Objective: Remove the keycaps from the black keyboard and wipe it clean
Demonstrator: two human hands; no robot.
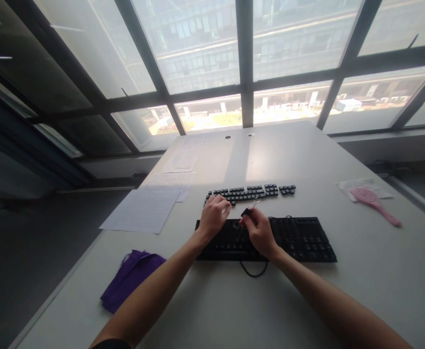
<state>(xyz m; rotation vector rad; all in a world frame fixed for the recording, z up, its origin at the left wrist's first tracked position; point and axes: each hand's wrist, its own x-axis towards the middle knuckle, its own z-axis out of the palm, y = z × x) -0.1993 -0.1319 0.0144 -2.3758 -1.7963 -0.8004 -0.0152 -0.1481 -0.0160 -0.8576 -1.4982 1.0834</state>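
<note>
Keyboard (300,242), black and full-width, lies lengthwise across the white desk (380,276) directly before the person, probably so that both hands can work over it without stretching. Its cable (254,275) loops out below the near edge. Just beyond the far edge, loose black keycaps (267,190) stand in rows and separate clusters that echo a keyboard's layout; that order likely serves to keep each one's position known.

The right hand (260,232) is closed in a pinch on a small black piece (246,212) above the middle of the board, with thin wire loops (256,201) showing at the fingertips. Whether the piece is a keycap or a tool's handle cannot be told. The left hand (214,216) is curled, fingertips drawn together, between the board and the keycap rows; whether it grips anything cannot be made out.

Written sheets (139,211) and a folded purple cloth (134,278) lie to the left, a pink hairbrush (374,203) on white wrapping (382,190) to the right, all apart from the board, which seems to leave the hands room.
</note>
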